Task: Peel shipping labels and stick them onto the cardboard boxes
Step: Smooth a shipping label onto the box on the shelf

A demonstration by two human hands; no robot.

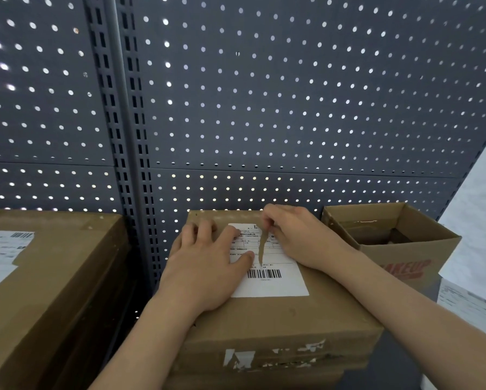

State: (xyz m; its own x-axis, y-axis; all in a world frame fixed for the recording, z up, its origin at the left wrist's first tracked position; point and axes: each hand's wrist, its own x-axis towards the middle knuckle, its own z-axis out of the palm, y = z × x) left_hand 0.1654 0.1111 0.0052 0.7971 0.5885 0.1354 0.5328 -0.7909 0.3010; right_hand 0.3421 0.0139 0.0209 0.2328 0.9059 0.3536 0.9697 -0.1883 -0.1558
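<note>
Hands (208,266) cover label (270,280); open carton (405,249) beside box (278,319).

the open box (399,249) on your right carries red print on its near wall; you can make out "makeup", the first letter partly hidden by your right forearm, with a smaller red line below it too blurred to read. the shipping label (267,266) on the middle box (278,319) shows a barcode and rows of small print, none sharp enough to read. the label (2,249) on the left box (53,277) also bears a barcode, its text unreadable.
</note>
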